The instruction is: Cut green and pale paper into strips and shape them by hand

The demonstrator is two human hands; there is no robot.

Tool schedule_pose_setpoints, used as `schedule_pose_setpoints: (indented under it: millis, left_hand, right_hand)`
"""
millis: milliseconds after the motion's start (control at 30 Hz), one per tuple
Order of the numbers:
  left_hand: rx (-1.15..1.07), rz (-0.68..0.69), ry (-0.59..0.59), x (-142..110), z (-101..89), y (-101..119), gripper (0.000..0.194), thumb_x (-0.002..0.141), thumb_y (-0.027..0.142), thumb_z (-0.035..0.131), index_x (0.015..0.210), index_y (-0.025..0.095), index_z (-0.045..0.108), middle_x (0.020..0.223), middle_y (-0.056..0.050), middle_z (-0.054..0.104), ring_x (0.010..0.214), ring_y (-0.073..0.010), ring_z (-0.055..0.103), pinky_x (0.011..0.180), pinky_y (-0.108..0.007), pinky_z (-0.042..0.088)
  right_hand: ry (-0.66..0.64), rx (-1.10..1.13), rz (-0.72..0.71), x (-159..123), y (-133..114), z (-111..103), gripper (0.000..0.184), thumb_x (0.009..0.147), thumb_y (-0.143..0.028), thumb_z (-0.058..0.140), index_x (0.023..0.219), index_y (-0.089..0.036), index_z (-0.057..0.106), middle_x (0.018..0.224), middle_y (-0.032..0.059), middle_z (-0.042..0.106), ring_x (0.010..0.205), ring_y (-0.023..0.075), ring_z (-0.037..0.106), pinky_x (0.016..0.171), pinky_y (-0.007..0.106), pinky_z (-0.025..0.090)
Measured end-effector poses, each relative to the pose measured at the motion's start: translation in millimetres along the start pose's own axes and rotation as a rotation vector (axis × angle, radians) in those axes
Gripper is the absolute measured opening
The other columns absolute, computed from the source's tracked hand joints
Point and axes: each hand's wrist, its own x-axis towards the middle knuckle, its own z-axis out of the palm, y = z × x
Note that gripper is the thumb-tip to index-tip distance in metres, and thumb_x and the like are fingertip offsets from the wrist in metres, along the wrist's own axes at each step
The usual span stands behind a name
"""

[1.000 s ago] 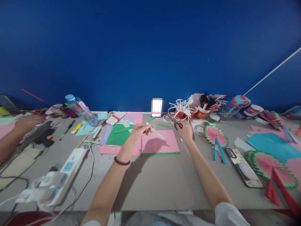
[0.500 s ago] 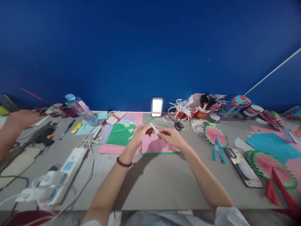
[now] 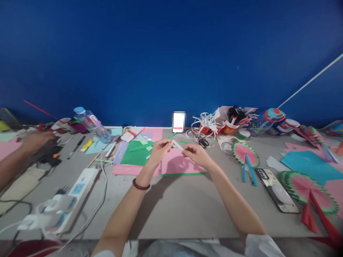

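Note:
A short whitish strip (image 3: 177, 144), paper or tape, is stretched between my two hands. My left hand (image 3: 160, 150) pinches its left end, and my right hand (image 3: 195, 154) has closed fingers at its right end. Below both hands lies a pink paper sheet (image 3: 178, 166) with a green strip (image 3: 183, 174) along its near edge. To the left are a green sheet (image 3: 131, 156) and several pale green paper strips (image 3: 143, 140). Black-handled scissors (image 3: 203, 142) rest just beyond my right hand.
Pink paper fans (image 3: 245, 155), a phone (image 3: 280, 192) and a blue sheet (image 3: 311, 165) lie on the right. On the left are a power strip (image 3: 80, 192), a water bottle (image 3: 93, 123) and another person's hand (image 3: 37, 142). Red cups (image 3: 229, 126) stand behind.
My hands have drawn slightly apart, showing more of the strip between them. At the far left, the other person's hand has moved right and a little lower.

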Motion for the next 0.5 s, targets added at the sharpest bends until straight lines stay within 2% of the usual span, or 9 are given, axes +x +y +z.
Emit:
schedule_pose_setpoints:
  millis: [167, 267, 400, 500]
  left_hand:
    - [0.003, -0.005, 0.004, -1, -0.9, 1, 0.02, 0.072, 0.033, 0.06, 0.059, 0.017, 0.061, 0.054, 0.002, 0.051, 0.055, -0.0099, 0.043, 0.055, -0.025, 0.035]
    - [-0.001, -0.018, 0.03, -1, -0.2, 1, 0.018, 0.07, 0.032, 0.061, 0.06, 0.017, 0.062, 0.055, 0.002, 0.052, 0.054, -0.0098, 0.043, 0.054, -0.025, 0.035]
    - [0.007, -0.035, 0.093, -2, 4.6, 0, 0.015, 0.069, 0.03, 0.061, 0.063, 0.017, 0.065, 0.056, 0.002, 0.054, 0.055, -0.01, 0.044, 0.053, -0.024, 0.035]
    - [0.018, 0.005, 0.09, -4, 10.7, -3, 0.015, 0.069, 0.029, 0.06, 0.061, 0.017, 0.064, 0.059, 0.001, 0.057, 0.058, -0.011, 0.047, 0.055, -0.024, 0.038]
  right_hand:
    - [0.006, -0.023, -0.005, 1, 0, -2, 0.017, 0.081, -0.031, 0.056, 0.072, -0.017, 0.061, 0.067, 0.0009, 0.065, 0.064, 0.0142, 0.061, 0.067, 0.028, 0.048]
    - [0.089, -0.088, -0.059, 1, 0, 0, 0.015, 0.081, -0.031, 0.057, 0.075, -0.018, 0.062, 0.071, 0.0021, 0.066, 0.066, 0.0152, 0.061, 0.066, 0.028, 0.048]
    - [0.33, -0.276, -0.3, 0, -3, 6, 0.015, 0.08, -0.026, 0.059, 0.092, -0.02, 0.065, 0.09, 0.0067, 0.069, 0.082, 0.02, 0.062, 0.077, 0.035, 0.05]
    - [0.43, -0.403, -0.466, -2, -6, 11, 0.013, 0.084, -0.022, 0.055, 0.092, -0.023, 0.066, 0.089, 0.0063, 0.069, 0.093, 0.023, 0.062, 0.085, 0.04, 0.049]
